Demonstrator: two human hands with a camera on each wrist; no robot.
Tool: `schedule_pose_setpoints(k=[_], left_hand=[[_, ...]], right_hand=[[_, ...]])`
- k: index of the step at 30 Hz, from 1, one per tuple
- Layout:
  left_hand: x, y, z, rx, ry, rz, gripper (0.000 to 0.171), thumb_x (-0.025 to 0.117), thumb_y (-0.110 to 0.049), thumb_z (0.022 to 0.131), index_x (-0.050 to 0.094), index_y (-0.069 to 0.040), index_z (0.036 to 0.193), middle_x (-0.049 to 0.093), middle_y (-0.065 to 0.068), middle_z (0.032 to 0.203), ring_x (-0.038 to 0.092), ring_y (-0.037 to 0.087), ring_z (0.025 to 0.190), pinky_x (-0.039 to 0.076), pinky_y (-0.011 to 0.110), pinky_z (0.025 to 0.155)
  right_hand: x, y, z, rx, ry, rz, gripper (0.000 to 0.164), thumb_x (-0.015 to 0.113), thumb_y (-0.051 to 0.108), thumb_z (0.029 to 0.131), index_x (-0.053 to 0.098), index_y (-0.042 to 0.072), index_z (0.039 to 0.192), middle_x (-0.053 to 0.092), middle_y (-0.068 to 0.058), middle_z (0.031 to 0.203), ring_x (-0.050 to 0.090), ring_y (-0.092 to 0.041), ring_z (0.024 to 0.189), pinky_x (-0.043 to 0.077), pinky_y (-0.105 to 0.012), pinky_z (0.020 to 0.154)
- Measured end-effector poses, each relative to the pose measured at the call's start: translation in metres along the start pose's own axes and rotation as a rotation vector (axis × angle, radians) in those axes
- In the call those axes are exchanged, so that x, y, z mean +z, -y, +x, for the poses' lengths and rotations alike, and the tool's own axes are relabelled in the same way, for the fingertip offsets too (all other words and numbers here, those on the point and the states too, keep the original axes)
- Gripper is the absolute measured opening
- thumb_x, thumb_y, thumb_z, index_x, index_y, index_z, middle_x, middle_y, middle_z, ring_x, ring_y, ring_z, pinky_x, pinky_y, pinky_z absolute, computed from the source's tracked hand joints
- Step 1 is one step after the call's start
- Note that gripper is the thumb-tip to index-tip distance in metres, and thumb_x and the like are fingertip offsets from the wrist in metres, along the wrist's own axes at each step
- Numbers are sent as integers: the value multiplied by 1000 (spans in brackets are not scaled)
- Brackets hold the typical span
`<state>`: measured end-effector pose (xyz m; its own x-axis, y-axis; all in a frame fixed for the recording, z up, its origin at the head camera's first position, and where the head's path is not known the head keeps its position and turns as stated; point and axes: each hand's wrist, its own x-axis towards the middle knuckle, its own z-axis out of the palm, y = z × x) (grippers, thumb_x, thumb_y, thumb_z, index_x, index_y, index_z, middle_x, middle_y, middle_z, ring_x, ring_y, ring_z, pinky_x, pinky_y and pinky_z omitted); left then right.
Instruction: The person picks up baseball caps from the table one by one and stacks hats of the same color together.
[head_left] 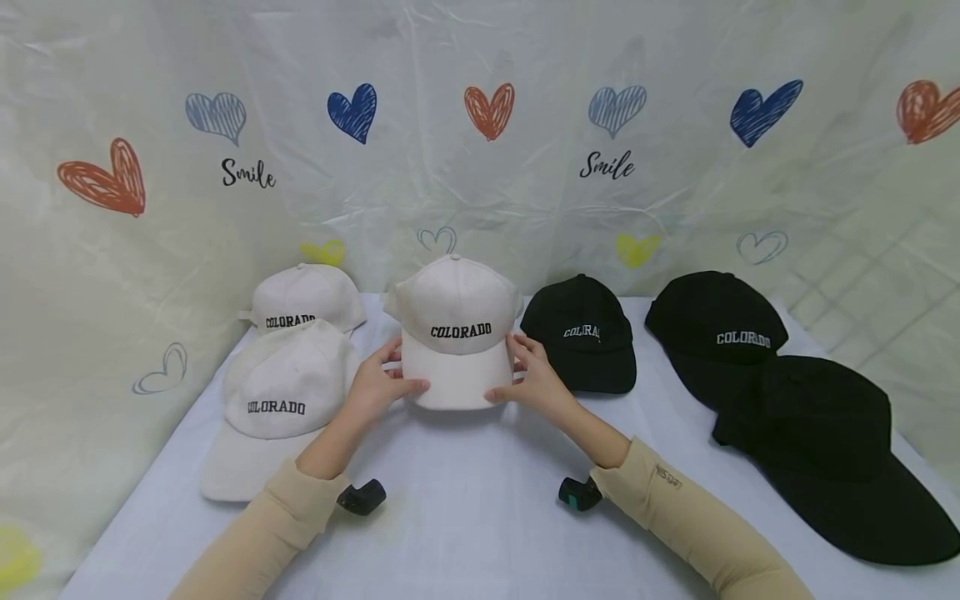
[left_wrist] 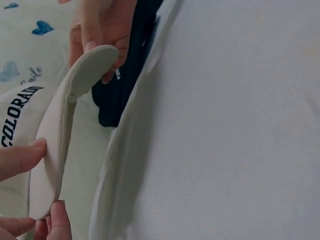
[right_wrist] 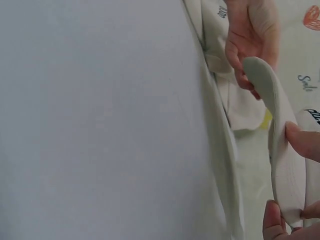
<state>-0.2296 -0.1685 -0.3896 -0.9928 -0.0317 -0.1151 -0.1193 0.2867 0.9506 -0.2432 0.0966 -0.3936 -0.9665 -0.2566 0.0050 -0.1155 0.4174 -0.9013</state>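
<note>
A white baseball cap (head_left: 459,304) with black COLORADO lettering is held up at the middle of the table, its front towards me. My left hand (head_left: 378,379) pinches the left edge of its brim, thumb on top and fingers beneath. On the opposite edge my right hand (head_left: 536,379) grips in the same way. Both wrist views show the curved brim (left_wrist: 47,165) side-on between the two hands, with thumbs on its upper face. In the right wrist view the brim (right_wrist: 287,170) stands over the table's far edge.
Two more white caps, one at the back (head_left: 307,296) and one in front (head_left: 281,392), overlap on the left. To the right lie a small black cap (head_left: 581,358), a larger black cap (head_left: 712,317) and a wide-brimmed black cap (head_left: 832,433). A heart-printed sheet (head_left: 555,50) hangs behind the table.
</note>
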Motion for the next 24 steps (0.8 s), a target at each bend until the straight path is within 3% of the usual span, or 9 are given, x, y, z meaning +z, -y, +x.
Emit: schedule_pose_setpoints(k=[9,16,24], left_hand=[[-5,4,-4,35,37,12,97,85,-1,80,30,-4,160,46,16,129,58,29,108,46,26,78],[-7,7,-6,32,61,37,100,86,-2,80,29,-5,161,45,15,128,57,25,101,46,26,77],[-7,7,-13,22,90,47,100,87,-4,80,28,-7,162,44,13,125,55,23,97,45,28,78]], right_hand=[[-1,-2,-8,7,17,4,105,90,8,80,24,2,161,13,-18,164,46,-33,122,49,-45,101],[-3,-3,-15,-35,51,-9,104,88,6,81,21,0,161,8,-17,168,49,-34,118,50,-46,99],[-3,-7,-20,-18,77,5,103,87,5,82,21,0,161,10,-18,167,51,-32,114,49,-47,100]])
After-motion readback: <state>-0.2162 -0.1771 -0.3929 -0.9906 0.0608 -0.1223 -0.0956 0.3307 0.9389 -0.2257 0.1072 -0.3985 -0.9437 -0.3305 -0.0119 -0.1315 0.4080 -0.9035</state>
